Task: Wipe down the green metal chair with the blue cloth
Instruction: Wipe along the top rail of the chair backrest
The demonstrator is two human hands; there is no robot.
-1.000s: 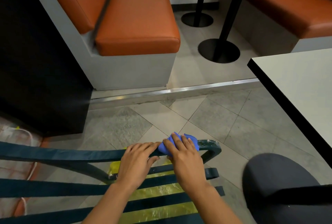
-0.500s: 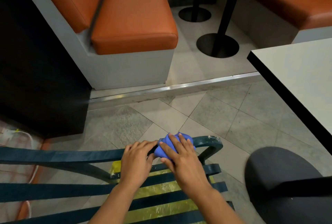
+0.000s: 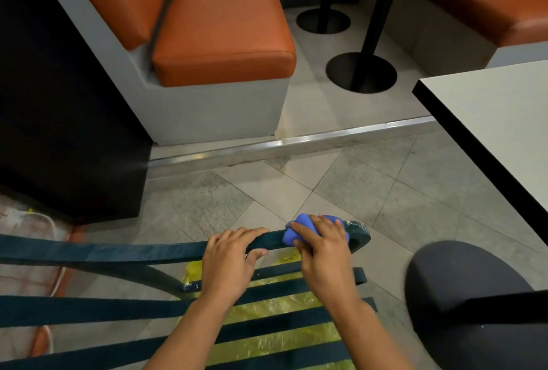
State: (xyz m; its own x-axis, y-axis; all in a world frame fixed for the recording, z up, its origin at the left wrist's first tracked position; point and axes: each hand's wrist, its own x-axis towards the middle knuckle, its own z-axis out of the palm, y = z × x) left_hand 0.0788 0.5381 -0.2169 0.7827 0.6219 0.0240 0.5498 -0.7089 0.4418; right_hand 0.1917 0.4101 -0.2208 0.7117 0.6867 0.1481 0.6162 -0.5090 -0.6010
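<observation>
The green metal chair (image 3: pixel 118 251) fills the lower part of the view, its dark slats running left to right with a curved top bar. My right hand (image 3: pixel 323 254) presses the bunched blue cloth (image 3: pixel 299 228) onto the right end of that top bar, near its rounded corner. Just to the left, my left hand (image 3: pixel 228 260) grips the same bar, fingers over it and thumb under. Most of the cloth is hidden under my right fingers. Yellow plastic film (image 3: pixel 275 304) shows beneath the slats.
A white table with a black edge (image 3: pixel 474 144) juts in at the right. A dark round seat (image 3: pixel 462 295) stands at the lower right. Orange bench cushions (image 3: pixel 219 22) and black table posts (image 3: pixel 361 70) lie beyond a metal floor strip (image 3: pixel 296 144). A white cable (image 3: pixel 50 227) trails at the left.
My right hand has slid the blue cloth to the right along the top bar, away from my left hand. A gap of bare bar now shows between the two hands.
</observation>
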